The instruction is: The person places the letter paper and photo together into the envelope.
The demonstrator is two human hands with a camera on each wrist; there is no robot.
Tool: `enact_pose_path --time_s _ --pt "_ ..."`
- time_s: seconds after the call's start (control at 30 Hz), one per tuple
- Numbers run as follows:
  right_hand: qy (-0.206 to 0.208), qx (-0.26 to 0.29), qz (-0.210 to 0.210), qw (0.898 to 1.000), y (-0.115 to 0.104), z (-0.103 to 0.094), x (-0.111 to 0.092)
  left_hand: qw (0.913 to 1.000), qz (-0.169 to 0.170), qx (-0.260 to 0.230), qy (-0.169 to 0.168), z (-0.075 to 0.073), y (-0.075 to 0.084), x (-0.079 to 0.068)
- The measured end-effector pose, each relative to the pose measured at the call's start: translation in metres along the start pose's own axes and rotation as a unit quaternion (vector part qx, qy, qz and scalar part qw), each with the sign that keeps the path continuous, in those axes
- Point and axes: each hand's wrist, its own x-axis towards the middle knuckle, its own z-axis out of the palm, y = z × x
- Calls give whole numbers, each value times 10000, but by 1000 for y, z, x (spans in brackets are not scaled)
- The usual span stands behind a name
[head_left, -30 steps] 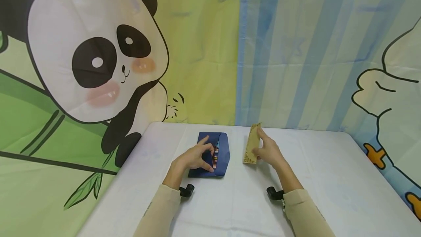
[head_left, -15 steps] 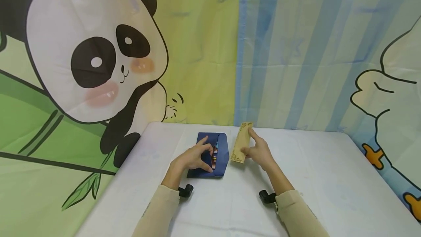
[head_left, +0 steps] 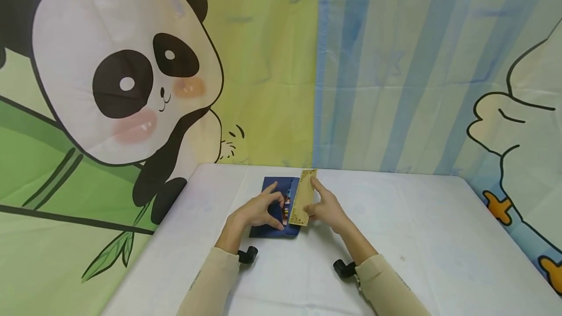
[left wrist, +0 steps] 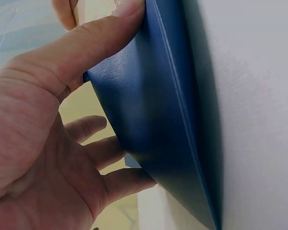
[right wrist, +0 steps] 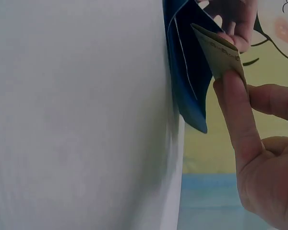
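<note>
A dark blue envelope (head_left: 268,230) lies on the white table with its flap folded out to the right. A colourful patterned strip shows at its mouth in the head view. My left hand (head_left: 259,209) bends over the envelope, gripping its mouth edge between thumb and fingers, so the front bulges in the left wrist view. With thumb and fingers my right hand (head_left: 327,208) pinches a folded gold card (head_left: 303,199) with ornate printed corners. The card stands tilted over the flap, its left edge right at the mouth. In the right wrist view, the card (right wrist: 223,55) overlaps the opened envelope (right wrist: 192,103).
A white cloth covers the table (head_left: 395,228). Behind it hangs a printed curtain (head_left: 272,62) with a panda at left and blue stripes at right. Black wrist cameras (head_left: 344,269) sit on both wrists near the sleeves.
My right hand has moved left with the gold card, from beside the envelope to over its flap. The card now shows more of its front. My left hand keeps its place at the mouth.
</note>
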Motion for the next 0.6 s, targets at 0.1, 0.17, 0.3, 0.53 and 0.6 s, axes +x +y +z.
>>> enact_pose_path --time_s 0.1,0.17,0.3,0.53,0.6 --pt "-123 97 -5 9999 -1 6 -2 10000 29 7 1 1 -1 0" --pt "-177 130 -10 9998 -3 9 -4 10000 53 11 7 0 -1 0" --pt "-320 306 28 9990 -1 14 -4 10000 62 29 5 0 -1 0" --pt "-467 406 143 9980 6 17 1 10000 79 21 -3 0 -1 0" --pt "-466 393 152 9980 8 18 1 10000 88 5 -9 0 -1 -1"
